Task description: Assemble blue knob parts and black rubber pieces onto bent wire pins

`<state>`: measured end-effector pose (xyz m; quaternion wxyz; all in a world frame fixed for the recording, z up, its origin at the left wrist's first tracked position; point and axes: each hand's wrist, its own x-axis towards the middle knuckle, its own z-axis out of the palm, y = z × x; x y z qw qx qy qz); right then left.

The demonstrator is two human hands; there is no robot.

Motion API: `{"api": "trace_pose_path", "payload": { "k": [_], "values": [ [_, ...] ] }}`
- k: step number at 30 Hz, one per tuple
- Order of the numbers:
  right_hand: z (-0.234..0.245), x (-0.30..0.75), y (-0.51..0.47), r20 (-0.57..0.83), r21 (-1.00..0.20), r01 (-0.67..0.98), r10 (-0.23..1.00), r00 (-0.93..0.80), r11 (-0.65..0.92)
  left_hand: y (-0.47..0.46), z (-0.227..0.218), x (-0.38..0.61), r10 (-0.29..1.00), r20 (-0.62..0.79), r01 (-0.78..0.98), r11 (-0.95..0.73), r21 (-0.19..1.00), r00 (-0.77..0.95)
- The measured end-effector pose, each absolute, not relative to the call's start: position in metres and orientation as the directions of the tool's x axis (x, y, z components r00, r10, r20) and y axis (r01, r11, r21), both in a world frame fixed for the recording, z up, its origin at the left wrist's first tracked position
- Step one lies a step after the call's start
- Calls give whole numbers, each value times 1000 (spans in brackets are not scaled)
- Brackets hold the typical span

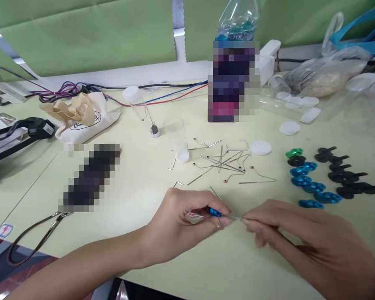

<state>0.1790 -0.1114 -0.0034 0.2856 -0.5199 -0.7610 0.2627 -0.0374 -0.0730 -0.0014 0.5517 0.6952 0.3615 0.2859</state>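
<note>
My left hand [187, 225] is closed in a pinch on a small blue metal piece [215, 212] with a thin wire running through it. My right hand [303, 237], slightly smeared by motion, pinches the other end of that thin wire [236, 217] just right of the left fingers. Both hands hover low over the pale table [137, 187] near its front edge. A loose heap of bent wire pins [226, 162] lies beyond them.
Blue discs [312, 187], a green disc [293, 153] and black parts [346, 175] lie at the right. Clear tubes [178, 137], white caps [261, 148], a cloth bag [84, 114], coloured cables [65, 88], a plastic bottle [237, 21] and plastic bags [325, 75] stand behind.
</note>
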Motion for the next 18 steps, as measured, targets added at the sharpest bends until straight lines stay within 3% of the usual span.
{"api": "trace_pose_path", "payload": {
  "k": [3,5,6,8,11,13,15,18],
  "values": [
    [-2,174,-108,-184,-881,473,924,-334,-4,-72,-1,-39,795,31,219,-205,954,606],
    [-3,174,-106,-241,-893,446,903,-355,-63,-71,0,-39,784,39,230,-228,946,620],
    [-4,174,-106,-201,-883,470,914,-352,-14,-71,0,-39,784,37,231,-226,946,619],
    [-5,178,-105,13,-795,566,939,-342,217,-70,1,-38,800,23,222,-194,956,600],
    [-8,188,-107,407,-413,689,798,-445,595,-68,3,-37,840,-32,182,-80,980,541],
    [-11,196,-111,493,-217,674,675,-549,706,-67,4,-36,859,-80,138,11,990,506],
    [-14,202,-115,499,-191,645,639,-586,740,-67,4,-36,865,-112,107,67,992,490],
    [-15,201,-117,481,-261,644,675,-559,719,-68,3,-36,862,-118,106,75,991,492]
  ]
}}
